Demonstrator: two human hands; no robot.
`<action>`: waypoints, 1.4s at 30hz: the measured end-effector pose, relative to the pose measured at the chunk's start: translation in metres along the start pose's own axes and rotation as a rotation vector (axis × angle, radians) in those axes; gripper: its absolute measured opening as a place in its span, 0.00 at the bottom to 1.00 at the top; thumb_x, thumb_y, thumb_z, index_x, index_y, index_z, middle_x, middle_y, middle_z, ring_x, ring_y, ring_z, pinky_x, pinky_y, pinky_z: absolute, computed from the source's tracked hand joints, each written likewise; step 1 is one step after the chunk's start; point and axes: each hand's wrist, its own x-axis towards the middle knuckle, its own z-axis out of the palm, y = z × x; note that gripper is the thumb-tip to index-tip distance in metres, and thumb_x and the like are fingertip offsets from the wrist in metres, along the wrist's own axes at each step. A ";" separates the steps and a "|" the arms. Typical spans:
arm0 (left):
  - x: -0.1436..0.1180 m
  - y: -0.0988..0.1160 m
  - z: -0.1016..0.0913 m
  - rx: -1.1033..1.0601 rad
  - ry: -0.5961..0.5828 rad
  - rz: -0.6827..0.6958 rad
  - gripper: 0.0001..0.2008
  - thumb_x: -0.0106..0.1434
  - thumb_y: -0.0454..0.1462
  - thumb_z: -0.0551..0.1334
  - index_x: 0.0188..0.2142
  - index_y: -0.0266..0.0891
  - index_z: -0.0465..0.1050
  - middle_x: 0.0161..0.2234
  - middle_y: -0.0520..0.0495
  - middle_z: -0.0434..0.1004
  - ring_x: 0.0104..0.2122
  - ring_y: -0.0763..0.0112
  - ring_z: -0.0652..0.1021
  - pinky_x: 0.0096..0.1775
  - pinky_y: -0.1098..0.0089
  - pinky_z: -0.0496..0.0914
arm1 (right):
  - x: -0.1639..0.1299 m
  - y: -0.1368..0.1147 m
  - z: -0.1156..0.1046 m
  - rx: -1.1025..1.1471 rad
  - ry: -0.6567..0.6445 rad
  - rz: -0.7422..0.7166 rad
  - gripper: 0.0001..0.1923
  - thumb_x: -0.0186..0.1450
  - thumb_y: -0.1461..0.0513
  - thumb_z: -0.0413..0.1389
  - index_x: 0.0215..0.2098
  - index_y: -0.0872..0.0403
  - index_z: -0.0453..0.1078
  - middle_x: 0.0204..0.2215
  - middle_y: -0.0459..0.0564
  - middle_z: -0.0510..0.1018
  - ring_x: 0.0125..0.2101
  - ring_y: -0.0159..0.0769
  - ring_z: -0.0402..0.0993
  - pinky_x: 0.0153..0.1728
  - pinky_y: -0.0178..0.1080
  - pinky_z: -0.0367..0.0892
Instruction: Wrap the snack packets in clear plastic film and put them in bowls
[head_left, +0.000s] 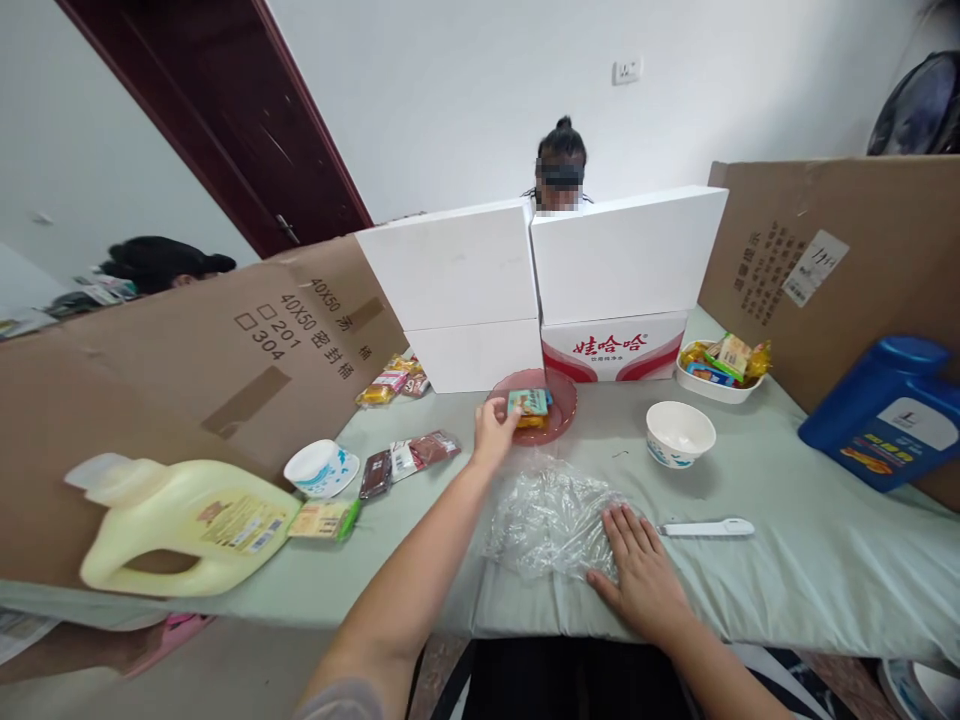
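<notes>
My left hand (496,430) reaches forward to the pink plate (564,400), its fingers closed on a teal snack packet (527,402). An orange-yellow packet (532,422) shows just beneath it on the plate. Flat on the clear plastic bag (551,515) lies my right hand (641,565), fingers stretched out, near the table's front edge. The bag is crumpled and looks flattened. To the right of that hand rests a white-handled knife (709,528). Beyond the knife stands a white bowl (680,433) with blue decoration.
White boxes (472,270) wall off the back; a person sits behind them. Cardboard panels (300,350) flank the table. At left are a yellow jug (195,520), a tipped bowl (321,468) and brown packets (409,460). A snack-filled dish (724,385) and blue bottle (885,415) stand right.
</notes>
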 end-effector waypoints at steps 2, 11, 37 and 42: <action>-0.030 -0.009 -0.004 0.071 -0.126 0.065 0.11 0.54 0.41 0.68 0.35 0.38 0.74 0.37 0.46 0.76 0.40 0.66 0.76 0.45 0.65 0.70 | 0.001 -0.001 -0.001 0.009 -0.001 -0.004 0.41 0.65 0.42 0.46 0.65 0.62 0.54 0.64 0.62 0.57 0.65 0.50 0.47 0.62 0.53 0.46; -0.179 -0.067 -0.050 0.968 -0.551 0.393 0.28 0.59 0.40 0.64 0.58 0.44 0.64 0.62 0.40 0.60 0.61 0.45 0.61 0.56 0.45 0.62 | -0.009 0.011 -0.022 0.083 0.410 0.180 0.19 0.68 0.53 0.47 0.49 0.56 0.69 0.60 0.63 0.62 0.61 0.55 0.53 0.56 0.59 0.54; -0.176 -0.047 -0.091 0.791 -0.746 0.518 0.22 0.61 0.48 0.62 0.51 0.41 0.68 0.53 0.39 0.69 0.56 0.53 0.67 0.58 0.51 0.61 | 0.001 0.023 -0.063 0.283 -0.214 -0.278 0.31 0.62 0.46 0.55 0.58 0.53 0.64 0.60 0.56 0.65 0.63 0.51 0.52 0.61 0.53 0.51; -0.201 -0.038 -0.101 0.745 -0.969 0.469 0.15 0.60 0.36 0.61 0.47 0.42 0.68 0.56 0.42 0.68 0.60 0.52 0.63 0.59 0.50 0.59 | -0.026 0.011 -0.081 0.455 -0.361 -0.313 0.07 0.62 0.64 0.53 0.38 0.53 0.70 0.55 0.53 0.70 0.61 0.46 0.56 0.60 0.50 0.55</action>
